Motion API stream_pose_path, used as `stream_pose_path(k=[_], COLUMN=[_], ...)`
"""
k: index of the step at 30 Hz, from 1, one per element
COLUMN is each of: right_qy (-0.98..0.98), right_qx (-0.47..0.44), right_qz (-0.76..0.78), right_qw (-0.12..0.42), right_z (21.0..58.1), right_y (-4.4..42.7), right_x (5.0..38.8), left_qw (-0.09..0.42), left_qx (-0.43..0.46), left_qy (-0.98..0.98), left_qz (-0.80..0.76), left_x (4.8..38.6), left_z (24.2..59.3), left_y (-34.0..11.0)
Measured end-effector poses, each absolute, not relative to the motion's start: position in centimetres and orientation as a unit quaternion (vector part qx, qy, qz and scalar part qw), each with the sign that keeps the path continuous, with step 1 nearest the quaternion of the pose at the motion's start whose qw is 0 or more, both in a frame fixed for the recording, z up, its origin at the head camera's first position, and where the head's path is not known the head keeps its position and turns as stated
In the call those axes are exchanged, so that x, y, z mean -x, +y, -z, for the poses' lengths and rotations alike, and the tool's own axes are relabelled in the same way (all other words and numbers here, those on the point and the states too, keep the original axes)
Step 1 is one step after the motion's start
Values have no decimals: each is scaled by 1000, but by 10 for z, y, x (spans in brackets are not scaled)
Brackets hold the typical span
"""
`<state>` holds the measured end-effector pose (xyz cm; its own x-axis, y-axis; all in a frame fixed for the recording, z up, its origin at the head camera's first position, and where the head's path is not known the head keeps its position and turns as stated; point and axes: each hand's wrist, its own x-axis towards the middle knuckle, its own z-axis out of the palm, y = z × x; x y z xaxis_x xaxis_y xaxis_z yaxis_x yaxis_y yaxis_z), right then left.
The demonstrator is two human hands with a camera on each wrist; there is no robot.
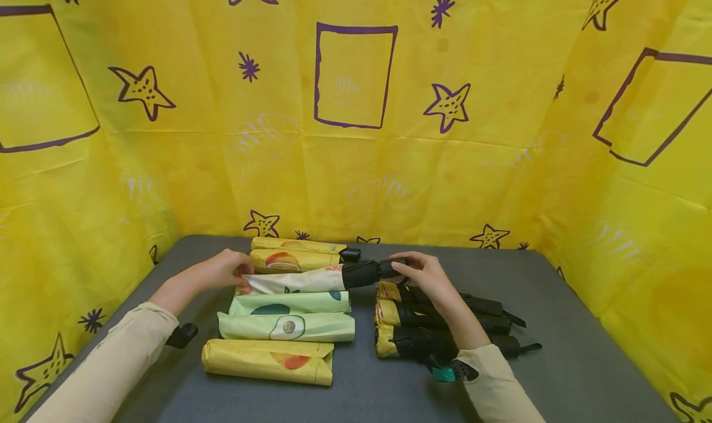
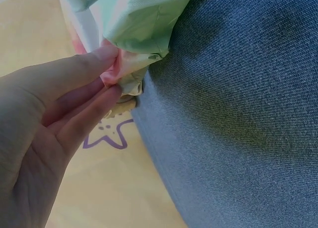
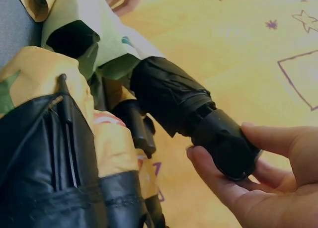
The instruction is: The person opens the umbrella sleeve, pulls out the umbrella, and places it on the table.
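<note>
A folded umbrella (image 1: pixel 360 274) is partly inside a white sleeve (image 1: pixel 306 281) with pinkish prints; its black canopy and handle stick out at the right. My left hand (image 1: pixel 225 268) pinches the sleeve's far left end. In the left wrist view, the thumb and fingers of that hand (image 2: pixel 54 99) grip the pink tip of the fabric. My right hand (image 1: pixel 425 273) holds the black handle (image 3: pixel 226 143) by its end, as the right wrist view shows, with thumb and fingers around it. How much of the umbrella lies inside the sleeve is hidden.
Light green sleeves (image 1: pixel 328 327) and a yellow sleeve (image 1: pixel 245 356) lie in front of the umbrella. Behind are yellow rolls (image 1: pixel 317 261), one with a black handle (image 1: pixel 350 255). Several black umbrellas (image 1: pixel 428 341) with yellow ends lie right, below my right arm. Yellow cloth surrounds the grey table (image 1: pixel 356 404).
</note>
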<state>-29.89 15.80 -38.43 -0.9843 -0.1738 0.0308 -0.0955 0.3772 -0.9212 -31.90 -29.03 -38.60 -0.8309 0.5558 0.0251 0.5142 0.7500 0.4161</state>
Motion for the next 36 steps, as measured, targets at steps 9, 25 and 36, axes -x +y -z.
stream_pose_path(k=[9, 25, 36], right_qy=[822, 819, 818], right_qx=[77, 62, 46], right_qz=[564, 571, 573], right_qw=[33, 16, -7], right_z=[380, 376, 371], right_y=[169, 185, 199], right_x=[298, 296, 295], left_qw=[41, 31, 14], left_qx=[-292, -297, -307], left_qy=[932, 934, 935], left_qz=[-210, -194, -179], left_x=[320, 321, 323], left_z=[389, 391, 393], left_y=[-291, -289, -289])
